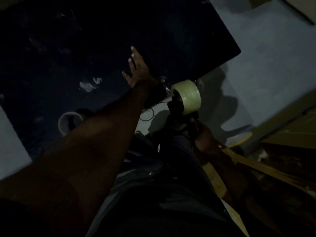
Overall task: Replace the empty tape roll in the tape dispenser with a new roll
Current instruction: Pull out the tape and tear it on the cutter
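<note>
The scene is very dark. A dark tape dispenser [177,106] carries a full pale roll of tape [188,96], held off the table's right edge. My right hand [203,134] grips the dispenser's handle from below. My left hand [136,69] stretches forward over the black table [85,40], fingers spread, holding nothing. Near the table's front edge lies an empty cardboard tape core [68,123], partly hidden behind my left forearm.
Crumpled bits of clear tape [89,84] lie on the table left of my left hand. The grey floor [265,65] shows to the right. A wooden frame [248,161] stands at lower right. My dark trousers [162,194] fill the lower middle.
</note>
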The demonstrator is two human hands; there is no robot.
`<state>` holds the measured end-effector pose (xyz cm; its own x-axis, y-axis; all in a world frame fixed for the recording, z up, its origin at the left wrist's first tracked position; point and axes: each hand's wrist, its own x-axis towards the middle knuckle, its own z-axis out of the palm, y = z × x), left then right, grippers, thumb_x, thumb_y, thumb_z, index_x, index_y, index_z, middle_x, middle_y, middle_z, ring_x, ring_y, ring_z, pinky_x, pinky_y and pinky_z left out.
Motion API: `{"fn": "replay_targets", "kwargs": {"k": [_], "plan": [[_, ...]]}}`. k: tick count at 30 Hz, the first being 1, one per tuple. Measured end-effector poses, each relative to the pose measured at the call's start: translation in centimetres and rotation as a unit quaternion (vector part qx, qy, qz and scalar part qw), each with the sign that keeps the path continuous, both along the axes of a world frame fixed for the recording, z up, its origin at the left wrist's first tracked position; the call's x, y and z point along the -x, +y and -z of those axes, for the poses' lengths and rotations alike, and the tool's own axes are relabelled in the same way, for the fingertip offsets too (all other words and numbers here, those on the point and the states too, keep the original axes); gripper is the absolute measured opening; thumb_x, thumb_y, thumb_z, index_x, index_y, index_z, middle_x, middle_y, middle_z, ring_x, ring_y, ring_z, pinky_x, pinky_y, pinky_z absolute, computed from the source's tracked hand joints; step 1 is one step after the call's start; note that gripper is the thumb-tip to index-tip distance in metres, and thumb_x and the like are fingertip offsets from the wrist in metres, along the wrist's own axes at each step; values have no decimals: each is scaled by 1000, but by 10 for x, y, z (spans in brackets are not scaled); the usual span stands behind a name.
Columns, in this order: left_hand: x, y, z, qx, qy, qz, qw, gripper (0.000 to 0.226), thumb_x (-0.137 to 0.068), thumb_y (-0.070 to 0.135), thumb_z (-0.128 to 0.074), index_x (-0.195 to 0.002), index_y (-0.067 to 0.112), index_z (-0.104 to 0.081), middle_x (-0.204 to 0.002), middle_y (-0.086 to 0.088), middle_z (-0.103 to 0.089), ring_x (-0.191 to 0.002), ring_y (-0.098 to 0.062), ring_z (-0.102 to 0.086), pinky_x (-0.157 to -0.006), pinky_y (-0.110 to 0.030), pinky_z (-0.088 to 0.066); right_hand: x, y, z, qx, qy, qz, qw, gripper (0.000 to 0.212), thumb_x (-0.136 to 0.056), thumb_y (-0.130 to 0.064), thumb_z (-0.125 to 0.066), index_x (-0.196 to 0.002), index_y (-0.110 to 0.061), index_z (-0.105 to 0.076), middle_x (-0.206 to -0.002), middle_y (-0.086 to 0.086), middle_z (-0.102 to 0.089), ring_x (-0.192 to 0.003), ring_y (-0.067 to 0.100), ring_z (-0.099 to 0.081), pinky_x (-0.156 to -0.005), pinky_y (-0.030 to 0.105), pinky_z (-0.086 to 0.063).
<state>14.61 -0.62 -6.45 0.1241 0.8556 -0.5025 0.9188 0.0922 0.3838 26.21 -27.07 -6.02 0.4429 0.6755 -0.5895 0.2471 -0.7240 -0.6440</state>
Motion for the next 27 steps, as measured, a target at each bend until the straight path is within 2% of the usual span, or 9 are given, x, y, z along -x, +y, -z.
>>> {"fn": "replay_targets", "kwargs": {"k": [2, 4, 6, 10, 14, 17, 20, 24, 27], "plan": [[-2, -1, 0, -9, 1, -10, 1000, 160, -69, 59, -92, -159, 20, 35, -179, -7, 6, -166, -26, 4, -127, -72, -7, 7, 1, -6, 14, -23, -41, 999, 37, -110, -41, -40, -85, -25, -62, -81, -4, -68, -74, -3, -65, -64, 20, -40], [-4, 1, 1, -16, 10, -13, 1000, 163, -65, 62, -92, -160, 22, 34, -179, -7, 5, -166, -27, 2, -126, -73, -11, 13, -2, -5, 15, -49, -84, 995, 39, -108, -46, -41, -106, -19, -69, -101, 11, -75, -96, 24, -71, -76, 29, -45], [-5, 3, 3, -17, 15, -14, 1000, 164, -64, 63, -93, -160, 22, 34, -179, -6, 5, -166, -27, 2, -125, -74, -11, 11, -3, -7, 14, -59, -113, 992, 54, -102, -55, -41, -128, -16, -68, -123, 15, -73, -115, 33, -68, -95, 35, -50], [-1, 4, 4, -10, 6, -16, 1000, 165, -64, 61, -94, -159, 22, 36, -179, -8, 5, -166, -27, 3, -125, -74, -10, -5, -3, -4, 56, -11, -106, 993, 45, -108, -27, -49, -147, -7, -54, -146, 18, -60, -136, 32, -56, -98, 16, -35], [-2, 1, -2, -16, 5, -21, 1000, 167, -64, 58, -95, -157, 22, 38, -179, -8, 5, -166, -26, 2, -126, -72, -11, 0, -1, -2, -29, -42, -111, 993, 66, -102, -57, -30, -119, -8, -70, -97, 18, -72, -86, 23, -67, -82, 27, -42], [-4, -1, -6, -15, 3, -20, 1000, 165, -65, 56, -94, -157, 21, 38, -179, -8, 5, -166, -27, 1, -126, -71, -11, 4, 4, 1, 9, -25, -69, 997, 34, -109, -41, -37, -89, -30, -62, -78, -8, -62, -73, 9, -61, -77, 28, -41], [-3, 0, -3, -13, 3, -23, 1000, 166, -64, 58, -94, -157, 21, 39, -179, -7, 4, -166, -26, 1, -126, -71, -12, 0, 13, -1, -5, 16, -58, 998, 35, -110, -40, -39, -86, -29, -62, -80, -10, -63, -75, 1, -59, -75, 32, -43], [1, -2, -2, -10, 6, -19, 1000, 165, -66, 62, -92, -156, 19, 39, -179, -7, 4, -166, -23, 2, -127, -70, -12, 4, 20, -4, -4, 28, -85, 996, 42, -111, -43, -36, -113, -13, -66, -94, 1, -66, -87, 16, -61, -70, 28, -38], [-2, -1, -4, -6, 8, -25, 1000, 166, -64, 62, -93, -157, 20, 39, -179, -6, 5, -166, -22, 2, -128, -70, -10, 5, 19, -6, -6, -9, -68, 998, 37, -110, -44, -37, -101, -21, -64, -91, 1, -66, -86, 18, -63, -72, 28, -37]]}}
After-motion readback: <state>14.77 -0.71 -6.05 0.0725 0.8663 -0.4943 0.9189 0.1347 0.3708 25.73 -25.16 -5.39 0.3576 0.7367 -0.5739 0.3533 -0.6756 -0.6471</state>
